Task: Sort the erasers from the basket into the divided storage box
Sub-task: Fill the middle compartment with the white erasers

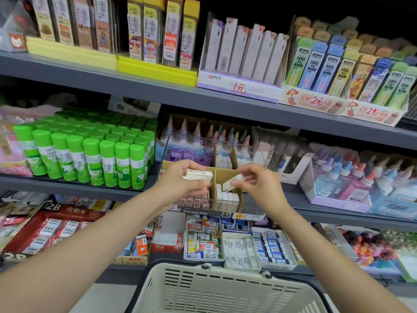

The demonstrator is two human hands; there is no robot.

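Both forearms were bare to the frame's near edge, with no sleeve, watch, ring or glove visible on the left hand [184, 177] or the right hand [257, 180], and the fingers [242, 171] were uncovered.

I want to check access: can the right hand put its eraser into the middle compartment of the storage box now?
Probably yes: the right hand holds the eraser just above that open-topped compartment; nothing covers it.

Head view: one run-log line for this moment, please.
step: placing erasers | left hand: holds eraser pack | right hand: pinches eraser over storage box middle compartment | basket: below
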